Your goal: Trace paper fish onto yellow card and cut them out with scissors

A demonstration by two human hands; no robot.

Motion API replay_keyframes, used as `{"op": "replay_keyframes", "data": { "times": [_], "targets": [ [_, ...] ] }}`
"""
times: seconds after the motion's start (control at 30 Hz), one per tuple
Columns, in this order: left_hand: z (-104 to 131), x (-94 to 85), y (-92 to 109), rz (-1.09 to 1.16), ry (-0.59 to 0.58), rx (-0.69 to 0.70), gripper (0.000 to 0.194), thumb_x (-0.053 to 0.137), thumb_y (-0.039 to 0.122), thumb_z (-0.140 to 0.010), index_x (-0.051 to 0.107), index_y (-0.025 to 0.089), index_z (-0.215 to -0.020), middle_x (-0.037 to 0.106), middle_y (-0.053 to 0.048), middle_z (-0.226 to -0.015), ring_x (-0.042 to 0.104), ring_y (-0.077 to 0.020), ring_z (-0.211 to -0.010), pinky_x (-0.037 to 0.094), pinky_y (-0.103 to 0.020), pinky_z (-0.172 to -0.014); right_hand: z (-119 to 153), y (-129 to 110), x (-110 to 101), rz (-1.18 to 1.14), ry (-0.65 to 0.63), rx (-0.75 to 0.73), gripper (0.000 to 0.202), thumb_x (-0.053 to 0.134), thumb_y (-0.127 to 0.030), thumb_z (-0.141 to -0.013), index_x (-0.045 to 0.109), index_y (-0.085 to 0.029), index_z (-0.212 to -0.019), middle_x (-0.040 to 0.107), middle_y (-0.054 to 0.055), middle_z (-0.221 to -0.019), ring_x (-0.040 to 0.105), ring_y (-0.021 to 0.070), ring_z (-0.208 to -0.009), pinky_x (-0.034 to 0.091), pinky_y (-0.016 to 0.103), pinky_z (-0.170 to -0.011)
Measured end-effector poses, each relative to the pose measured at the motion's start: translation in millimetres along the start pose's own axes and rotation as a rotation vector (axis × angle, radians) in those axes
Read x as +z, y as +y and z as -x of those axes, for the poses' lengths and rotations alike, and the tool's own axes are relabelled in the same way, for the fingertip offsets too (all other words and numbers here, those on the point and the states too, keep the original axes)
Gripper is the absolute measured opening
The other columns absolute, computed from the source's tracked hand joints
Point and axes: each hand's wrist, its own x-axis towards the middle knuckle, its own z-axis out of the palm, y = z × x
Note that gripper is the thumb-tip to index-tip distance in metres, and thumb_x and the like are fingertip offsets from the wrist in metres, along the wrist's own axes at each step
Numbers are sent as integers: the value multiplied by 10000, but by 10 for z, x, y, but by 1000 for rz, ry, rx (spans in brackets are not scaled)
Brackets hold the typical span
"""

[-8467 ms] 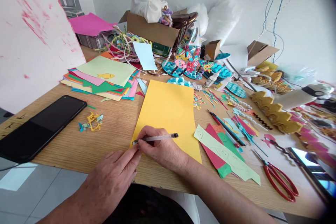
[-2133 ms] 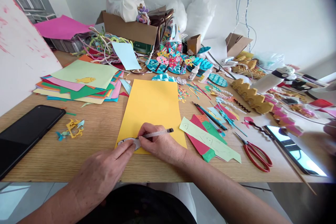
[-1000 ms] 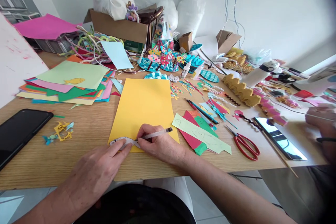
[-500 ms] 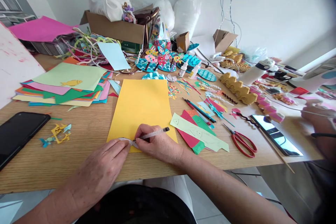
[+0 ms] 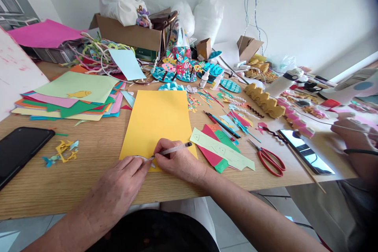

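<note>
A yellow sheet of paper (image 5: pixel 159 118) lies at the table's front edge. My right hand (image 5: pixel 180 163) is closed round a clear-barrelled pen (image 5: pixel 178 148), its tip down at a small pale cutout (image 5: pixel 152 164) near the sheet's lower edge. The cutout has a fish-like tail; the fingers cover much of the rest. With fingers together, my left hand (image 5: pixel 125 179) presses the cutout against the yellow paper. Beside my right hand lies a pale green strip (image 5: pixel 221 149) with fish outlines drawn on it, over red and green paper pieces.
Red-handled scissors (image 5: pixel 270 161) and a phone (image 5: pixel 307 151) lie to the right, near another person's hand (image 5: pixel 351 130). Stacked coloured paper (image 5: pixel 76 86), yellow scraps (image 5: pixel 65 151) and a black phone (image 5: pixel 23 153) are at the left. Glue bottles (image 5: pixel 203 80) stand behind the yellow sheet.
My right hand and the pen have shifted slightly right along the cutout. My left fingertips have also moved a little right, still on it. The whole view has drifted slightly.
</note>
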Motion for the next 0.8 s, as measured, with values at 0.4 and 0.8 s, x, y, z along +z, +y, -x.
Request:
{"op": "replay_keyframes", "data": {
  "times": [0.4, 0.8],
  "targets": [
    [-55, 30, -9, -10, 91, 24, 307, 347, 64, -874, 620, 86, -1013, 608, -76, -780, 570, -229, -740, 468, -372, -654, 22, 21, 10, 33, 47, 17, 106, 513, -103, -735, 491, -195, -687, 515, -50, -603, 452, 76, -528, 338, 164, -482],
    [-88, 15, -1, 13, 111, 21, 282, 403, 62, -849, 623, 73, -1025, 570, -48, -733, 537, -210, -696, 440, -361, -642, 24, 27, 13, 13, 73, 32, 129, 488, -88, -721, 459, -204, -674, 490, -63, -564, 436, 77, -499, 334, 173, -483]
  ]
}}
